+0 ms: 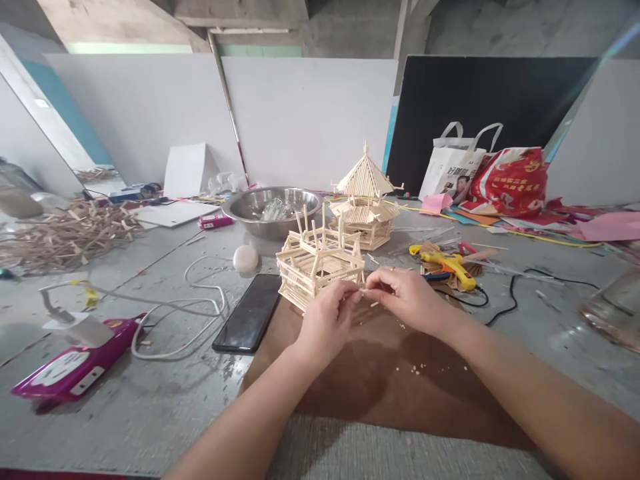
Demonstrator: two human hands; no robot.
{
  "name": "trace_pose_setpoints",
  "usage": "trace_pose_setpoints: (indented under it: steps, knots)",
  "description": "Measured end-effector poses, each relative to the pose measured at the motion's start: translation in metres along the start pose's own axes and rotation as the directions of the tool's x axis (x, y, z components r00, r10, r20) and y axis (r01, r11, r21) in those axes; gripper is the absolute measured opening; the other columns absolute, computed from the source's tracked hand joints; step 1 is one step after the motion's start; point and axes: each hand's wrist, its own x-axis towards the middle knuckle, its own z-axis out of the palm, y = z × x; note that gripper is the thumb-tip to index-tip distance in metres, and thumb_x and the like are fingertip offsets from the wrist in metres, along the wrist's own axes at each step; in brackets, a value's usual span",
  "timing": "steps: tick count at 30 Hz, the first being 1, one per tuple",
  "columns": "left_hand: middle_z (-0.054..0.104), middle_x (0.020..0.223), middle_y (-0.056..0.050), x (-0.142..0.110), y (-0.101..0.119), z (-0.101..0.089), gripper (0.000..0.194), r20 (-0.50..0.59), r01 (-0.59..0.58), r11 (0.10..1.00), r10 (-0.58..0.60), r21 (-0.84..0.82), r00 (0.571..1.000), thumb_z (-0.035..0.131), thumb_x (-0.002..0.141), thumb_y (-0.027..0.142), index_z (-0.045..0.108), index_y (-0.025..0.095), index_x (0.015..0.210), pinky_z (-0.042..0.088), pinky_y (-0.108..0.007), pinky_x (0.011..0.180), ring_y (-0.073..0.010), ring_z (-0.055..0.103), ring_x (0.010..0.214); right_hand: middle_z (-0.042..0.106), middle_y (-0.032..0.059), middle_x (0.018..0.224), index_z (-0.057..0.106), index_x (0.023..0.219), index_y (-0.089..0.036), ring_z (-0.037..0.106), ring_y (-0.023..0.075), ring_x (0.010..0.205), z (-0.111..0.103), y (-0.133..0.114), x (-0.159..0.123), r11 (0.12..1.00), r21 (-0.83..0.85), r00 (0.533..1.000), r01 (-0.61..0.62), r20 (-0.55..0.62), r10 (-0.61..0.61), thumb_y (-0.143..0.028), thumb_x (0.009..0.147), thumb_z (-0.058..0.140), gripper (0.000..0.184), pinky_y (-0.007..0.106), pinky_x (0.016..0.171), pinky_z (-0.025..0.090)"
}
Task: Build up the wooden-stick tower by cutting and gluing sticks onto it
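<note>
A half-built pavilion model of pale thin wooden sticks (pixel 320 257), with several posts standing up from its top, rests at the back of a brown mat (pixel 400 393). Close in front of its right side, both my hands come together with pinched fingers. My left hand (pixel 330 310) partly covers the model's lower front. A short pale stick piece (pixel 364 291) shows between the fingertips of my left hand and my right hand (pixel 407 297), its ends hidden by the fingers. Behind stands a similar stick pavilion (pixel 367 200) with a pointed roof.
A black phone (pixel 250 313) overlaps the mat's left edge. Right of the models lies a yellow glue gun (pixel 447 263) with a black cord. A steel bowl (pixel 275 210) stands behind. Farther left are a purple power strip (pixel 80 367), a white cable and a stick pile (pixel 70 233).
</note>
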Motion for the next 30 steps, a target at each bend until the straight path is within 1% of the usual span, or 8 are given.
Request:
trace_pose_setpoints:
  steps: [2, 4, 6, 10, 13, 16, 24, 30]
  knots:
    - [0.057, 0.093, -0.005, 0.006, -0.004, -0.01, 0.011, -0.182, -0.015, 0.993, 0.036, 0.115, 0.983, 0.047, 0.081, 0.024, 0.051, 0.019, 0.09, 0.042, -0.029, 0.078, -0.0163, 0.052, 0.09, 0.058, -0.002, 0.065, 0.054, 0.073, -0.02, 0.051, 0.0117, 0.061, -0.004, 0.003, 0.013, 1.0, 0.013, 0.999, -0.014, -0.047, 0.014, -0.032, 0.08, 0.05, 0.014, 0.022, 0.057, 0.035]
    - [0.055, 0.1, -0.007, 0.013, -0.01, -0.02, 0.015, -0.347, 0.016, 0.975, 0.063, 0.221, 0.936, 0.049, 0.08, 0.026, 0.052, 0.019, 0.093, 0.037, -0.035, 0.088, -0.0188, 0.048, 0.1, 0.057, -0.0023, 0.064, 0.054, 0.072, -0.02, 0.048, 0.0107, 0.057, -0.006, 0.007, 0.028, 0.999, 0.025, 0.995, -0.034, -0.097, 0.036, -0.033, 0.079, 0.05, 0.015, 0.022, 0.055, 0.034]
    - [0.056, 0.1, -0.006, 0.018, -0.018, -0.027, 0.015, -0.413, 0.083, 0.957, 0.04, 0.276, 0.91, 0.05, 0.079, 0.028, 0.053, 0.019, 0.091, 0.036, -0.036, 0.088, -0.0196, 0.048, 0.099, 0.057, -0.0018, 0.064, 0.055, 0.073, -0.019, 0.047, 0.0104, 0.055, -0.003, 0.012, 0.044, 0.999, 0.029, 0.99, -0.034, -0.139, 0.038, -0.032, 0.077, 0.051, 0.014, 0.022, 0.054, 0.034]
    - [0.058, 0.098, -0.007, 0.023, -0.029, -0.029, 0.016, -0.398, 0.158, 0.94, -0.026, 0.303, 0.917, 0.05, 0.077, 0.026, 0.055, 0.017, 0.09, 0.037, -0.037, 0.088, -0.0205, 0.048, 0.098, 0.058, -0.0013, 0.064, 0.057, 0.072, -0.018, 0.047, 0.0104, 0.055, 0.011, 0.02, 0.068, 0.999, 0.029, 0.986, -0.018, -0.165, 0.023, -0.029, 0.075, 0.054, 0.012, 0.022, 0.053, 0.034]
    - [0.06, 0.096, -0.005, 0.021, -0.033, -0.025, 0.015, -0.362, 0.201, 0.931, -0.082, 0.306, 0.929, 0.05, 0.076, 0.024, 0.055, 0.018, 0.089, 0.036, -0.037, 0.088, -0.021, 0.049, 0.096, 0.059, -0.0007, 0.065, 0.059, 0.072, -0.018, 0.048, 0.0107, 0.056, 0.019, 0.023, 0.074, 1.0, 0.03, 0.986, 0.007, -0.165, -0.002, -0.028, 0.075, 0.053, 0.011, 0.022, 0.053, 0.035]
    - [0.062, 0.094, -0.004, 0.021, -0.035, -0.023, 0.015, -0.352, 0.242, 0.928, -0.134, 0.283, 0.926, 0.051, 0.075, 0.022, 0.055, 0.018, 0.088, 0.035, -0.037, 0.088, -0.0218, 0.049, 0.096, 0.061, 0.0, 0.066, 0.06, 0.072, -0.018, 0.05, 0.0112, 0.058, 0.022, 0.024, 0.076, 0.999, 0.038, 0.983, 0.013, -0.184, -0.006, -0.028, 0.075, 0.053, 0.012, 0.022, 0.054, 0.036]
    - [0.062, 0.095, -0.003, 0.021, -0.034, -0.023, 0.018, -0.311, 0.243, 0.935, -0.158, 0.258, 0.937, 0.047, 0.079, 0.027, 0.057, 0.019, 0.092, 0.036, -0.036, 0.085, -0.0214, 0.05, 0.094, 0.062, 0.0004, 0.065, 0.061, 0.072, -0.018, 0.05, 0.0112, 0.056, 0.025, 0.026, 0.077, 1.0, 0.015, 0.981, 0.004, -0.194, -0.001, -0.028, 0.074, 0.054, 0.013, 0.022, 0.054, 0.037]
    - [0.062, 0.095, -0.004, 0.02, -0.031, -0.023, 0.022, -0.282, 0.245, 0.935, -0.17, 0.256, 0.944, 0.044, 0.082, 0.03, 0.058, 0.019, 0.096, 0.035, -0.035, 0.084, -0.021, 0.05, 0.093, 0.064, 0.0009, 0.067, 0.062, 0.073, -0.018, 0.054, 0.012, 0.059, 0.027, 0.023, 0.077, 1.0, 0.014, 0.984, -0.011, -0.176, 0.013, -0.027, 0.075, 0.053, 0.013, 0.023, 0.056, 0.039]
